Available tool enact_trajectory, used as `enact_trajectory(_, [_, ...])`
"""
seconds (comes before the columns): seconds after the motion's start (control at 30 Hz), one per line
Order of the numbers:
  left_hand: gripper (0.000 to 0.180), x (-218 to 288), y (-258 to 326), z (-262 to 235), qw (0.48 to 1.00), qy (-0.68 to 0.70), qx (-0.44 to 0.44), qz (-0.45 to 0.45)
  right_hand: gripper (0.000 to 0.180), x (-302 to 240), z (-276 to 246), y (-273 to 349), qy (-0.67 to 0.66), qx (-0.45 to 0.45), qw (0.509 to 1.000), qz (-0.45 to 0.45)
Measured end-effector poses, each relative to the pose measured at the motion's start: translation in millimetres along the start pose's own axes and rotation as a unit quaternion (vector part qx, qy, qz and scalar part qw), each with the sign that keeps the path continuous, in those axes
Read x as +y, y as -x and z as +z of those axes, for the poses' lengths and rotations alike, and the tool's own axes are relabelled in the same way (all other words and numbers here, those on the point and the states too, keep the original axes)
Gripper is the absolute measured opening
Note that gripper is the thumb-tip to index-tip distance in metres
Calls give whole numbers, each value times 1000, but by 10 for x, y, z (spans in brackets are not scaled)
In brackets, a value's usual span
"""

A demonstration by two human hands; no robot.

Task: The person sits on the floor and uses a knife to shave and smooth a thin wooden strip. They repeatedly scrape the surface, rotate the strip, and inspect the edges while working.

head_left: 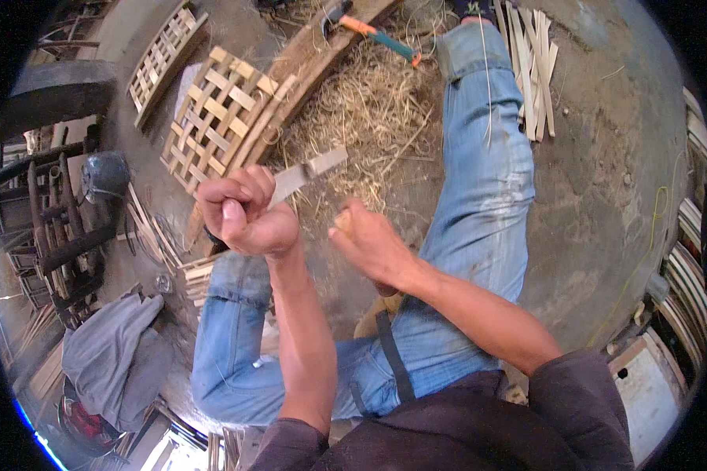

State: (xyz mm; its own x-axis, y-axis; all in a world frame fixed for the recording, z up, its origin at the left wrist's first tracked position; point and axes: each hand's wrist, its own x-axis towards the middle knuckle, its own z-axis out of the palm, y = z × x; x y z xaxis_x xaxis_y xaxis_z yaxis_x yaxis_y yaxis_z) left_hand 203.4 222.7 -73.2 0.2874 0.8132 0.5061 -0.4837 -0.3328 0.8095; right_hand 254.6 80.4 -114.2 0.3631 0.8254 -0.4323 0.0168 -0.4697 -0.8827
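My left hand (247, 210) is closed in a fist, palm side up. A short flat pale strip (322, 162) juts from it toward the upper right, with a dark mark partway along; whether it is wood or metal I cannot make out. My right hand (373, 245) is curled closed in front of my lap, apart from the strip. A yellowish bit shows at its fingertips, but its grip is mostly hidden. Just beyond the left hand leans a woven slat panel (216, 114) of pale strips.
Beyond my hands are curly shavings (377, 110), a wooden beam (291, 86) and a hammer (381, 41) with an orange and teal handle. Pale slats (532, 74) lie past my foot. Left are another woven panel (165, 59), a grey cloth (122, 353) and a dark rounded container (104, 177).
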Motion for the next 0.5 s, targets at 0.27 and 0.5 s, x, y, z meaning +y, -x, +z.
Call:
enact_trajectory(0.27, [18, -15, -20, 20, 997, 35, 73, -1, 38, -102, -7, 102, 4, 15, 995, -101])
enact_trajectory(0.5, [17, 35, -2, 145, 997, -25, 75, -20, 36, 25, -4, 141, 37, 1, 998, -54])
